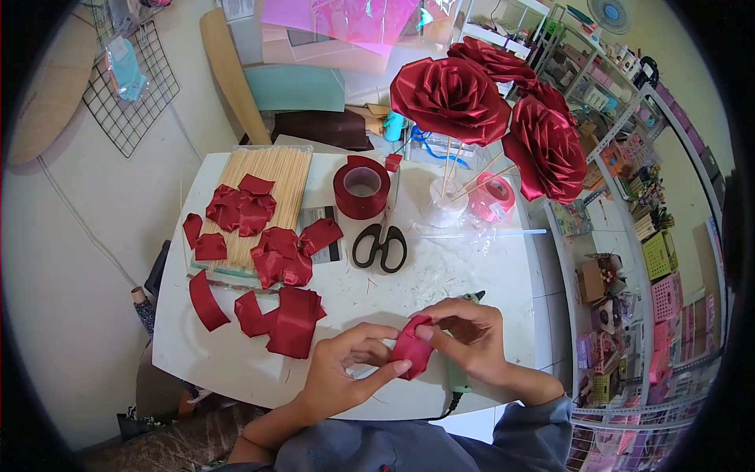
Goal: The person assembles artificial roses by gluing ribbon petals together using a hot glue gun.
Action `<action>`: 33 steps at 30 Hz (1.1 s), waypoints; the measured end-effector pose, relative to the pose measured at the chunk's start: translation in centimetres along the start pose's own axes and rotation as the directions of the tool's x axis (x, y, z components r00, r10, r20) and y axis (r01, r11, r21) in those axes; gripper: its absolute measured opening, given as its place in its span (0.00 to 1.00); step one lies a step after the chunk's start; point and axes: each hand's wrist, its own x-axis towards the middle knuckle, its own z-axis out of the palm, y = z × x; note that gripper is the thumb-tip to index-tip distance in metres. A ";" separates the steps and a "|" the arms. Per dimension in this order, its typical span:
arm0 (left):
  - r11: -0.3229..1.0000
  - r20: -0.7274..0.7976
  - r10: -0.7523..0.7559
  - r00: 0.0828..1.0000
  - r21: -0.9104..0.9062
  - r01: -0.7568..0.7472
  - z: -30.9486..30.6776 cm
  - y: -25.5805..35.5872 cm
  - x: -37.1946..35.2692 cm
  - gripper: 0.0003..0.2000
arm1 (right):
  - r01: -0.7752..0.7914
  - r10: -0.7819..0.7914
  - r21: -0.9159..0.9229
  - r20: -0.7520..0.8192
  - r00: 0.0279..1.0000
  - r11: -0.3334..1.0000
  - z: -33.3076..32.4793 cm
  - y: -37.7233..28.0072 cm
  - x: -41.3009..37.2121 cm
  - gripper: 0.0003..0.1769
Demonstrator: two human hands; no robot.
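Note:
A piece of dark red satin ribbon [410, 355], bent into a curved petal shape, is pinched between both hands above the table's front. My left hand [346, 368] grips its lower left edge with thumb and fingers. From the other side, my right hand [470, 338] holds its upper edge, thumb on the near face. Beneath the right hand lies a pale green glue gun [458, 376], its body partly hidden. Cut ribbon pieces [294, 322] lie to the left, near several formed petals [281, 256]. Black-handled scissors [379, 248] rest beyond the hands.
A roll of red ribbon [362, 187] stands beside a bundle of wooden sticks [267, 177] on the white table [370, 315]. Large red ribbon roses [450, 101] on sticks rise from a white holder [442, 206] at the back right. Pink tape [494, 197] sits near it. Shelves [629, 315] line the right.

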 end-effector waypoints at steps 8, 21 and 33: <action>0.973 0.084 -0.145 0.986 -0.167 0.157 0.0 0.2 0.0 0.13 | 0.256 -0.201 -0.356 0.184 0.962 0.899 -0.6 -0.1 0.4 0.17; 0.971 0.115 -0.188 0.975 -0.129 0.202 -0.5 0.4 -0.1 0.12 | 0.724 -0.551 -0.503 0.473 0.688 0.472 -0.9 -0.4 1.2 0.18; 0.962 0.114 -0.154 0.981 -0.211 0.176 -0.6 0.3 -0.1 0.14 | 0.784 -0.491 -0.581 0.628 0.604 0.220 -1.0 -0.5 1.0 0.25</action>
